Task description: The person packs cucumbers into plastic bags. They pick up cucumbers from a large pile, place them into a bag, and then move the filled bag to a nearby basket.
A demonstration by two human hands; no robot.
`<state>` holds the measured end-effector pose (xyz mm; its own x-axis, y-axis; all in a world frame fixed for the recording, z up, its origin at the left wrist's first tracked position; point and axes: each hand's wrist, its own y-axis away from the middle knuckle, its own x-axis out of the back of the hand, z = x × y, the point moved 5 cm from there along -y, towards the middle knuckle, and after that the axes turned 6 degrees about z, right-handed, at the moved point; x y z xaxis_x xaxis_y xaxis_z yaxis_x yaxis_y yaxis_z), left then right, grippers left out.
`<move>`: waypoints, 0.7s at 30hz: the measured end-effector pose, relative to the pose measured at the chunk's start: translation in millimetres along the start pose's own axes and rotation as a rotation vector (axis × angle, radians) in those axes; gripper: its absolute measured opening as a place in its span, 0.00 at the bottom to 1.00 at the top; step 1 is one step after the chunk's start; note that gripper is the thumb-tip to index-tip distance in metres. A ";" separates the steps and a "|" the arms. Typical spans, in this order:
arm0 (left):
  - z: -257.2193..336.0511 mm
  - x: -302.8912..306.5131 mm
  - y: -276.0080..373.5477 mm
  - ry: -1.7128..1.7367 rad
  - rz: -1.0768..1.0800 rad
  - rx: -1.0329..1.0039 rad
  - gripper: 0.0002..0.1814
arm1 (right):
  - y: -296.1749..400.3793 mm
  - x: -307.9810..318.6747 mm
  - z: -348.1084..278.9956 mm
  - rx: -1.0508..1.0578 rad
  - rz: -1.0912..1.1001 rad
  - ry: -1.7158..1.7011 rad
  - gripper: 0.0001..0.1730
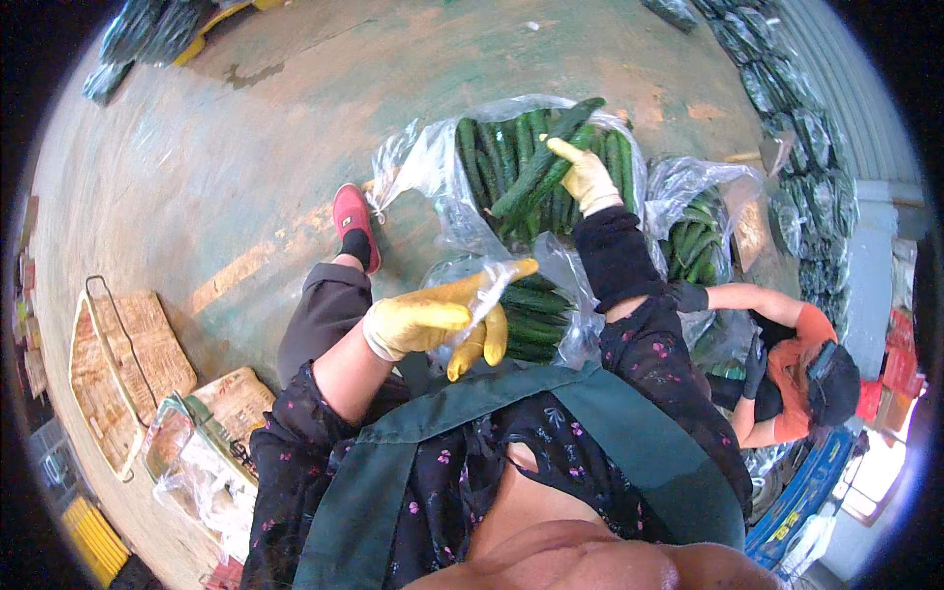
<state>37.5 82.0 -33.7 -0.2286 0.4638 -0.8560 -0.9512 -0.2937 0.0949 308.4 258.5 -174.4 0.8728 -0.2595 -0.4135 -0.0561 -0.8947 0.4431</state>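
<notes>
My right hand [590, 177], in a pale yellow glove, grips a long dark green cucumber [522, 188] that lies slantwise over others. Below it, a clear plastic bag [442, 166] is spread wide around rows of cucumbers [487, 158]. My left hand [424, 313], gloved in deeper yellow, is nearer my body with its index finger stretched out. A crumpled strip of clear plastic [493, 291] sits between its thumb and fingers. Just beyond the left hand, more cucumbers [535, 324] lie in another clear bag [579, 302].
To the right, a person [793, 376] with dark gloves works beside another open bag of cucumbers [693, 240]. Filled bags [811, 184] line the wall. A worn basket [133, 354] and a container with plastic film [214, 464] stand at left. My red shoe [354, 221] is beside the bag.
</notes>
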 end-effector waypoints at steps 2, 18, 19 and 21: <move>6.8 -1.9 -2.1 -0.044 0.010 -0.026 0.64 | 19.3 12.9 -28.4 -0.053 -0.040 -0.173 0.17; 11.8 15.1 -7.7 0.157 0.026 -0.185 0.45 | 269.1 -29.9 -84.8 0.310 -0.131 0.401 0.31; 12.1 14.1 -5.0 0.156 0.023 -0.184 0.44 | 275.3 -45.8 -71.7 0.232 -0.214 0.470 0.31; 10.4 8.9 -10.3 0.138 0.017 -0.181 0.47 | 244.9 -5.1 -8.9 0.223 -0.302 0.917 0.32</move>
<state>43.1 97.8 -37.0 -0.2024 0.3424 -0.9175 -0.8919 -0.4514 0.0283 294.5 44.0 -56.7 0.8978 0.2881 0.3330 0.2224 -0.9494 0.2218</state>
